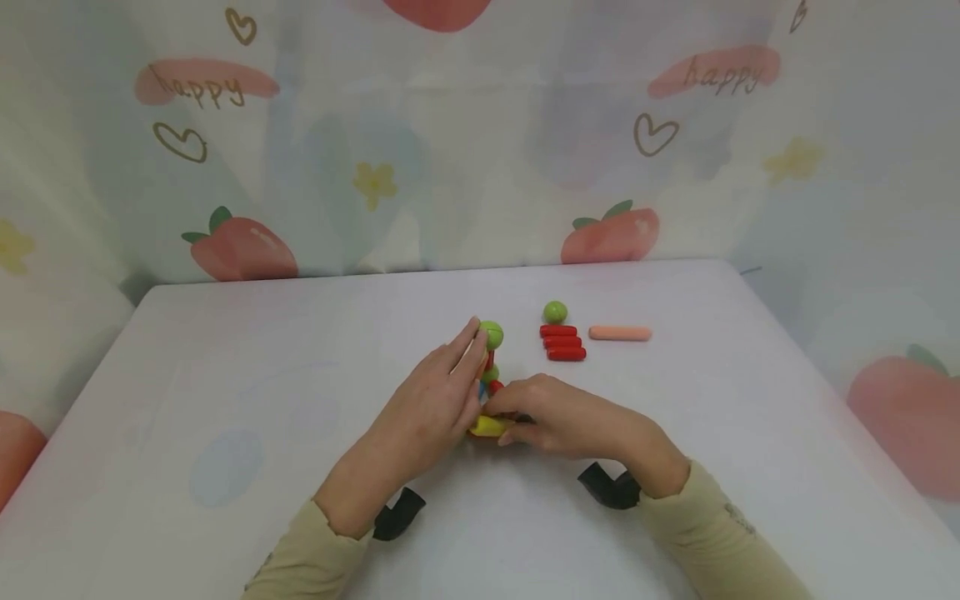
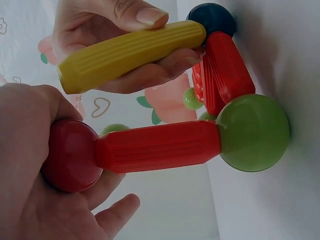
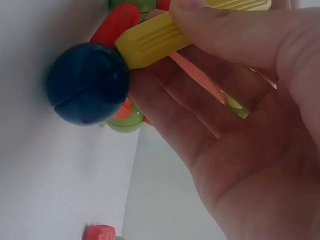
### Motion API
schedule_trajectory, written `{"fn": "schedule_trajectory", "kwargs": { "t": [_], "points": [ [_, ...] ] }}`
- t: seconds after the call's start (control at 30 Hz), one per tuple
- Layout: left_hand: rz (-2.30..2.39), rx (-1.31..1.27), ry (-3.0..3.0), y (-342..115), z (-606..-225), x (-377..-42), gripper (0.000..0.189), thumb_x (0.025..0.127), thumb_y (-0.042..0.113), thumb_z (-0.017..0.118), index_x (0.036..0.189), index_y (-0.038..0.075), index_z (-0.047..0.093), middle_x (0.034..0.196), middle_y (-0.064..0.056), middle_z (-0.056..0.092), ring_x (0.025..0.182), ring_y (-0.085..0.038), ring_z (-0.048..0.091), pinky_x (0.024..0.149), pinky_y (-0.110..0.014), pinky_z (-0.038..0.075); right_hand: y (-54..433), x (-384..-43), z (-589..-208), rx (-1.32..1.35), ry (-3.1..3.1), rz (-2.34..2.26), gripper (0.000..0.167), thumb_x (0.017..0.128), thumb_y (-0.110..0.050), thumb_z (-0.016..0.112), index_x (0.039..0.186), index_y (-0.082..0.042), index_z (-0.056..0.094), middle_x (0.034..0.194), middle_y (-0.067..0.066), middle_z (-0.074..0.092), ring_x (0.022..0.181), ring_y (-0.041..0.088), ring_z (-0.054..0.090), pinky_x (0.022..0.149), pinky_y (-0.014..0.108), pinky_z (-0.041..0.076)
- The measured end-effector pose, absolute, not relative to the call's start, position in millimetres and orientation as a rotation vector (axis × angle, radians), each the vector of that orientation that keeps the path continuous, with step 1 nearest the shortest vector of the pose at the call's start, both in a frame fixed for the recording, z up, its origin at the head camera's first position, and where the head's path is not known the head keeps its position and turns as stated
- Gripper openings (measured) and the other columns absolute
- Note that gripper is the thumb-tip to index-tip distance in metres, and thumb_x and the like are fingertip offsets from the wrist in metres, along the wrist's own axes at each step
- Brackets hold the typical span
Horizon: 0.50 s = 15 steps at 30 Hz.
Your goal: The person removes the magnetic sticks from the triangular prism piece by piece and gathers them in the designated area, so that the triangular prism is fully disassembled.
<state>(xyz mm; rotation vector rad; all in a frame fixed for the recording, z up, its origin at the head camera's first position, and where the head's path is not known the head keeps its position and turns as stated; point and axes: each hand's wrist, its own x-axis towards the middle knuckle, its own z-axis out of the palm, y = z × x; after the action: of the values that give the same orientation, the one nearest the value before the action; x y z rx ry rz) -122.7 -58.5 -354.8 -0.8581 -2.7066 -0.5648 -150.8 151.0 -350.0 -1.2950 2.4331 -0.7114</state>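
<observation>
My left hand (image 1: pixel 427 400) holds a red ball (image 2: pixel 72 155) at the top of an upright red stick (image 2: pixel 160 145), whose foot meets a green ball (image 2: pixel 255 132) on the table. With thumb and fingers my right hand (image 1: pixel 558 417) pinches a yellow ridged stick (image 2: pixel 130 55). One end of that stick is right at a dark blue ball (image 3: pixel 87 82), which sits on the table. More red sticks (image 2: pixel 230 67) run low between the blue and green balls. A further green ball (image 1: pixel 491 335) tops the structure's far side, partly hidden by my left fingers.
Behind the structure, to the right, lie three red sticks (image 1: pixel 562 342), a loose green ball (image 1: pixel 555 312) and a pale orange stick (image 1: pixel 620 333). Dark curved pieces show beside both wrists. A printed curtain (image 1: pixel 465 167) hangs past the white table's (image 1: pixel 262 350) back edge.
</observation>
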Motion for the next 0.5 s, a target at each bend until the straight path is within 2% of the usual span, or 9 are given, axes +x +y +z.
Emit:
{"fn": "schedule_trajectory", "kwargs": {
  "t": [0.27,0.5],
  "points": [
    [-0.591,-0.819,-2.756,-57.6,-353.2,-123.9,0.058,0.099,0.016,0.056,0.152,0.003,0.036,0.161,-0.012,0.032,0.136,-0.027,0.051,0.116,-0.041,0.038,158.6,-152.0,-340.6,-1.215,2.429,-0.722,0.026,0.087,-0.014,0.076,0.113,-0.015,0.069,0.097,-0.011,0.067,0.088,0.003,0.059,0.084,0.023,0.056],
    [-0.572,-0.858,-2.718,-56.6,-354.3,-123.4,0.057,0.099,0.013,0.053,0.151,0.002,0.037,0.160,-0.013,0.034,0.135,-0.028,0.052,0.115,-0.041,0.039,165.7,-155.0,-340.7,-1.233,2.433,-0.766,0.012,0.091,-0.009,0.070,0.101,-0.013,0.065,0.085,-0.009,0.060,0.079,0.005,0.056,0.073,0.021,0.052]
  ]
}}
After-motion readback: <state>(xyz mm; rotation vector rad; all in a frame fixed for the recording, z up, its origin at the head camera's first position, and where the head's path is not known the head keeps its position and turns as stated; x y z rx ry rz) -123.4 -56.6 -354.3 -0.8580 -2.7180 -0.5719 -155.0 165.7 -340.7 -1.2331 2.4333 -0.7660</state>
